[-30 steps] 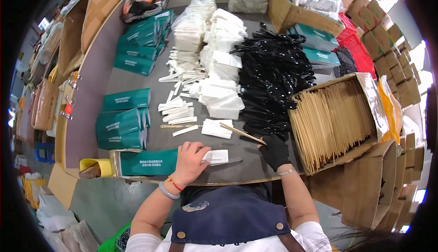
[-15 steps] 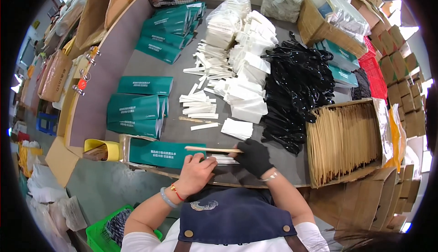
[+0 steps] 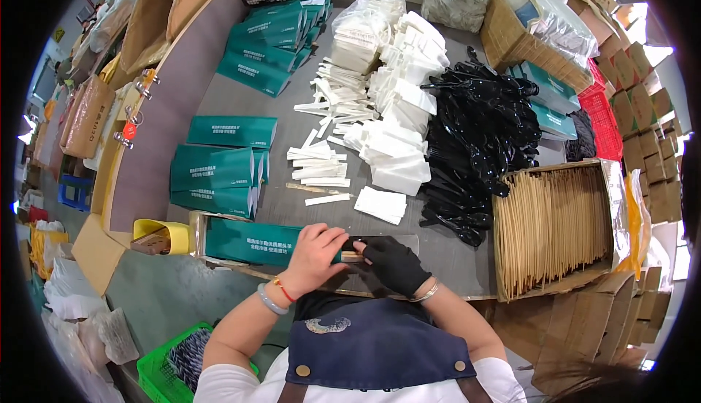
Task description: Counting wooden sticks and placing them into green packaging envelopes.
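Wooden sticks (image 3: pixel 352 257) at the right end of a green packet (image 3: pixel 248 241)

Sticks short in view, just at the packet's right end, between both hands; far ends hidden, so cannot tell whether inside the packet or only against it. Beside the sticks, a dark piece (image 3: pixel 357 242), too covered to identify.

Left hand (image 3: pixel 315 258) over the packet's right end, fingers bent; cannot tell whether gripping or only pressing. Right hand (image 3: pixel 398 266), in a black fingerless glove, just right of the packet, apparently pinching the sticks.

Possible trouble, as a judgement: a crease or tear at the packet's right end, from sticks catching its edge at a slant. Also a sideways slip of the packet, from too light a left-hand press, or a dropped stick, from a loose pinch.

Farther out, left of the packet: a yellow tub (image 3: pixel 179 236). Beyond the packet: more green packets (image 3: pixel 212 168) in an overlapping pile. Beyond and to its right: white strips (image 3: pixel 319 167), flat white packets (image 3: pixel 381 205), then shiny black plastic pieces (image 3: pixel 482 133). Well to its right: a cardboard box (image 3: pixel 614 198) full of upright sticks.
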The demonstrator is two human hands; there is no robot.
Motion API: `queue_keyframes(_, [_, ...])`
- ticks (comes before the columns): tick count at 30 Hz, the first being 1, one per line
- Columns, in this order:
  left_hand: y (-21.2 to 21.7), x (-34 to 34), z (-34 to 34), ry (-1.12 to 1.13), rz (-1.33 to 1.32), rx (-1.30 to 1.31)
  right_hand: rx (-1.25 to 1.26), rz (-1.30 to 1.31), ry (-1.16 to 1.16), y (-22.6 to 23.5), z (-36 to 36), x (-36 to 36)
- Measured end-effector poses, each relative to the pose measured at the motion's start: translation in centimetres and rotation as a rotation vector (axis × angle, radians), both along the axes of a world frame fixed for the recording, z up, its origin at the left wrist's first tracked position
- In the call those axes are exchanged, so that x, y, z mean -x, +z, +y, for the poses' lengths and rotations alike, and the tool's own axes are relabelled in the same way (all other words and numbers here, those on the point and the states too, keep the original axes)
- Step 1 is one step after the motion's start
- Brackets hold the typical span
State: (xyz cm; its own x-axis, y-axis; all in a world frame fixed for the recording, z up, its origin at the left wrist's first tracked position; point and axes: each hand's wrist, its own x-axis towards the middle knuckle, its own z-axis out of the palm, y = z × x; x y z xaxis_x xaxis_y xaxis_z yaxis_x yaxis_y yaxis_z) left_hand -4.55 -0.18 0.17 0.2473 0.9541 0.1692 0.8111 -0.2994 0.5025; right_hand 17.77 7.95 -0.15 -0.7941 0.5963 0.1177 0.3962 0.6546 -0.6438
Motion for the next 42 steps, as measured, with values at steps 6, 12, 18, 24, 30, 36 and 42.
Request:
queue_keyframes(6, [2.6,-0.6,-0.1,0.045,0.14,0.098,0.173,-0.056,-0.307,-0.6,0.6,-5.2])
queue_keyframes(12, [0.3,-1.4,0.7,0.054,0.001,0.022,0.391,0.145,-0.226,0.9,-1.0,1.7])
queue_keyframes(18, [2.7,-0.1,-0.5,0.102,0.06,0.037,0.393,0.015,-0.215,-0.1,-0.6,0.9])
queue_keyframes(24, [1.6,-0.9,0.7,0.033,-0.017,0.013,0.429,0.298,-0.252,-0.9,-1.8,3.7])
queue_keyframes(30, [1.2,-1.5,1.3,-0.062,-0.004,-0.003,0.41,0.137,-0.229,-1.6,-2.6,2.9])
queue_keyframes(36, [2.0,-1.2,2.5,-0.105,0.105,0.094,-0.227,-0.001,-0.139,1.5,-0.1,1.3])
queue_keyframes(42, [3.5,-2.0,4.6,-0.271,0.212,0.051,-0.199,-0.197,-0.151,0.6,1.0,0.3])
